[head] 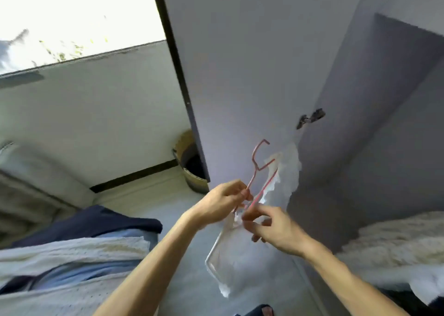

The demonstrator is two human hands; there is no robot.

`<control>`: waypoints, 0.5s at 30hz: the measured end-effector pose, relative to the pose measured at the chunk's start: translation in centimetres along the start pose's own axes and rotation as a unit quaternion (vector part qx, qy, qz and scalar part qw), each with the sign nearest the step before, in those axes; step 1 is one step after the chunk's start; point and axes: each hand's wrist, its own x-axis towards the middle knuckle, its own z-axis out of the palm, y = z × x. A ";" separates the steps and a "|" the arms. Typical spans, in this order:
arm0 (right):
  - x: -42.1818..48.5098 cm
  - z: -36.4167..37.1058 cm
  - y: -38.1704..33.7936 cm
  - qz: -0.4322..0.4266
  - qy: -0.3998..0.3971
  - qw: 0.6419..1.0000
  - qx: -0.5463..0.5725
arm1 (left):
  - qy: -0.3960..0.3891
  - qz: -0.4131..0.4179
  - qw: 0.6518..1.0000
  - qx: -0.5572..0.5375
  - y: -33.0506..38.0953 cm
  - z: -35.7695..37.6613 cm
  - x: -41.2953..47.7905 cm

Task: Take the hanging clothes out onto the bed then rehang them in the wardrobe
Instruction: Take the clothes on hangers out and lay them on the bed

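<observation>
Beside the open grey wardrobe door (240,75), left hand (221,202) pinches the pink wire hanger (254,169) while right hand (274,229) grips the thin white garment (283,171); advise seating both shoulders squarely before hanging.

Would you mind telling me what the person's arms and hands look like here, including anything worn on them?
Both forearms are bare as far as the frame shows: no sleeves, gloves, watch or bracelets in view. The left hand and right hand show no rings that I can make out, though the picture is slightly blurred. The arms are slim and enter from the bottom edge.
</observation>
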 end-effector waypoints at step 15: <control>3.5 27.1 -8.2 -0.378 -0.217 0.810 -0.391 | 0.344 -0.160 0.867 -0.323 -18.9 0.5 -37.8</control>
